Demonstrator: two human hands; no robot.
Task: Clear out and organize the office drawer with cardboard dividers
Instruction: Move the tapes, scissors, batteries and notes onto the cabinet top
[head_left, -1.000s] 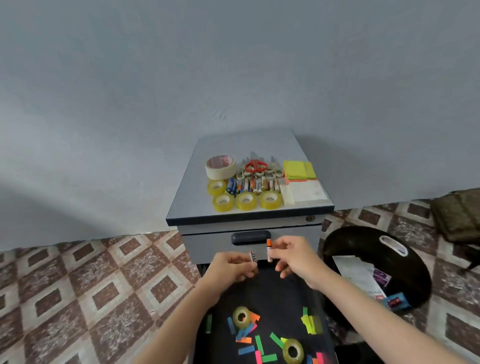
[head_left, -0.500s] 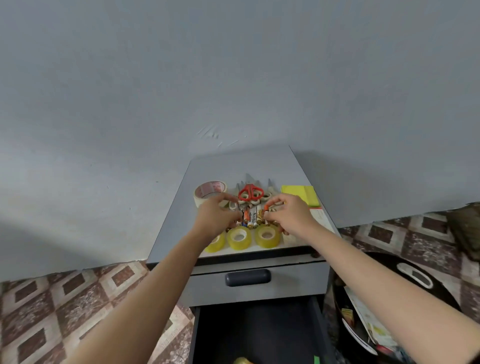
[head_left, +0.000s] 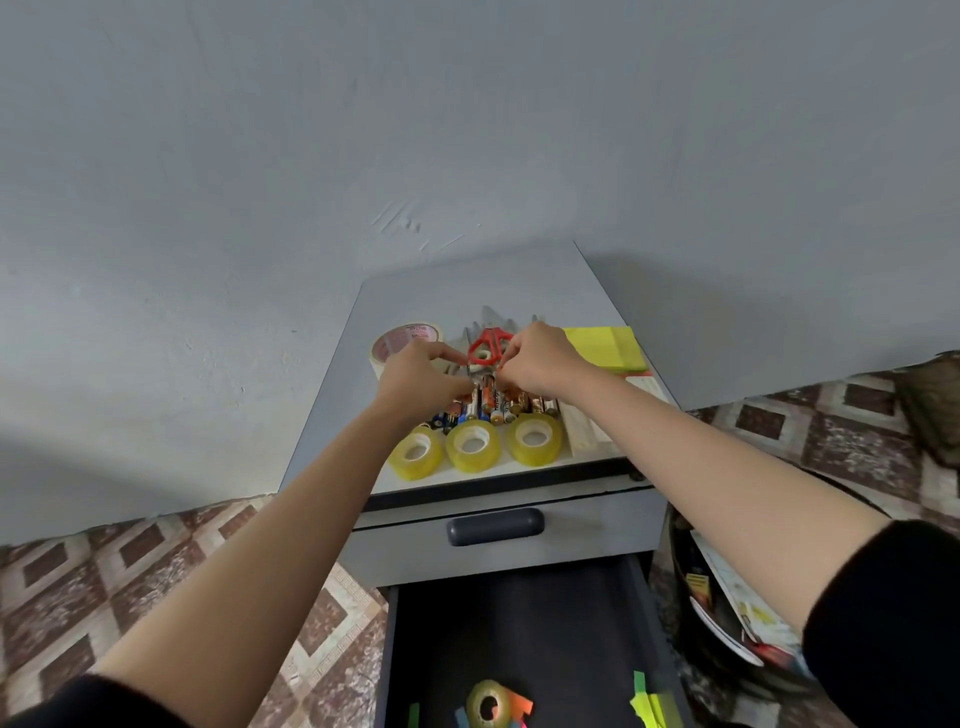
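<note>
On the grey cabinet top (head_left: 467, 286) a row of small batteries (head_left: 537, 404) lies behind three yellow tape rolls (head_left: 472, 444). My left hand (head_left: 415, 376) and my right hand (head_left: 540, 361) meet over the left part of that row. Each hand's curled fingertips pinch a battery there. Red scissors (head_left: 488, 340) lie just beyond the hands, partly hidden by them. Below, the black drawer (head_left: 519, 613) stands pulled out, holding a tape roll (head_left: 488, 704) and several coloured paper strips (head_left: 649, 712).
A masking tape roll (head_left: 408, 340) sits left of the scissors, a yellow sticky-note pad (head_left: 605, 345) and a pale pad (head_left: 647, 389) to the right. The upper drawer (head_left: 493, 527) is closed. A black bin (head_left: 727, 603) with papers stands on the patterned floor at the right.
Both hands rose from above the open drawer, each pinching a battery, to the battery row on the cabinet top. My view tilted up and closer to the cabinet.
</note>
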